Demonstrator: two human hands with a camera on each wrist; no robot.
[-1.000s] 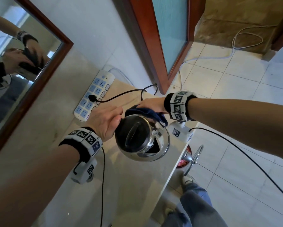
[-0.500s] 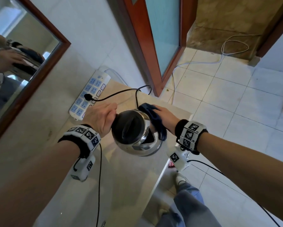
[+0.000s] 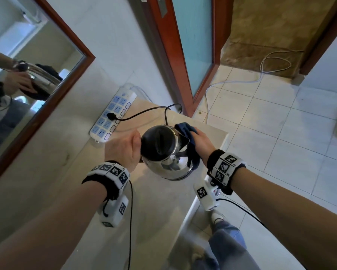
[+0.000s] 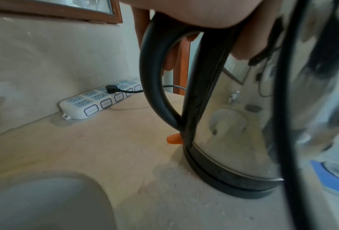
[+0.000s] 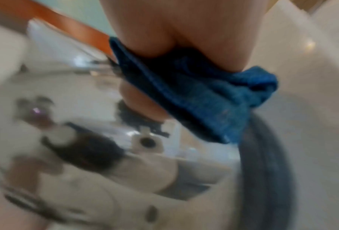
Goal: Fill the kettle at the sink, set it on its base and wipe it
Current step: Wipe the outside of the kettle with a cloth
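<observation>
A shiny steel kettle with a black lid stands on its black base on the beige counter. My left hand grips the kettle's black handle, fingers curled round it. On the kettle's right side, by the spout, my right hand holds a dark blue cloth pressed to the metal. In the blurred right wrist view the cloth bunches under my palm against the kettle's mirrored wall. An orange switch sticks out at the handle's foot.
A white power strip lies along the back wall with the black cord plugged in. A framed mirror hangs at left. The sink basin is near my left wrist. The counter's edge drops to tiled floor.
My right hand has carried the cloth from the kettle's far side round to its right side, nearer me. The left hand keeps its grip on the handle.
</observation>
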